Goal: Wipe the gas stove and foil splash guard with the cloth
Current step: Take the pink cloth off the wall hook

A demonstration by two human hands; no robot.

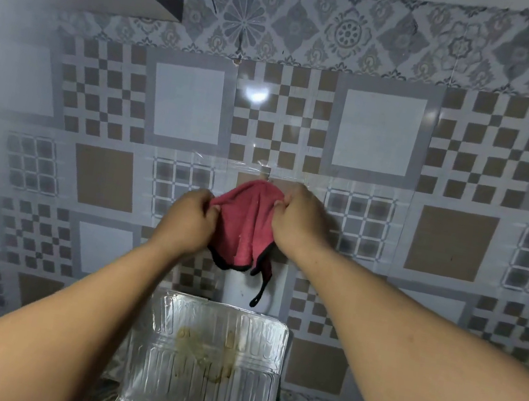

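Patterned tiled wall [379, 132] fills the view, and up in front of it both hands are on the red cloth [246, 221]. Left hand [189, 219] pinches one upper edge, right hand [298, 221] grips the other. It hangs limp and light, soft enough to bunch, so those top edges look the right hold. Below stands the foil splash guard [210, 361], stained, thin, probably easily dented. Stove out of view.

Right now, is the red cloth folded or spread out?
Bunched, not spread: the red microfibre cloth with black edging hangs gathered between the left hand and right hand.
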